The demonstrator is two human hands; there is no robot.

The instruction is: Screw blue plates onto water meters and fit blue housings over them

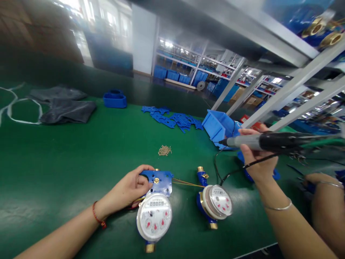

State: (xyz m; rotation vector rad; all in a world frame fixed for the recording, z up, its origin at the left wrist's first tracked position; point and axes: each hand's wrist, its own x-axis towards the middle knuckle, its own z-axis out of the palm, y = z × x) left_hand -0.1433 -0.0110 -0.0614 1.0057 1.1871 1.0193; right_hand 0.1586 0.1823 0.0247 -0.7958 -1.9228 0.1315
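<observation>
My left hand (136,186) grips a blue flat plate (163,183) with holes and a brass-coloured piece in it, just above a water meter (155,217) with a round white dial. In my right hand (256,153) is an electric screwdriver (265,141), raised over the right side of the table with its tip toward the left. Between the hands stands a second water meter (218,201) with a blue body and brass ends. Thin yellowish wires (187,182) run from the plate to this second meter. Beyond the plate lies a small pile of screws (164,150).
Several blue flat plates (174,118) lie at the back, beside a blue bin (219,126). A blue plastic holder (115,99) and dark grey cloth (66,108) are at the left. A metal rack slants overhead at right. Another person's arm (327,201) is at the right edge.
</observation>
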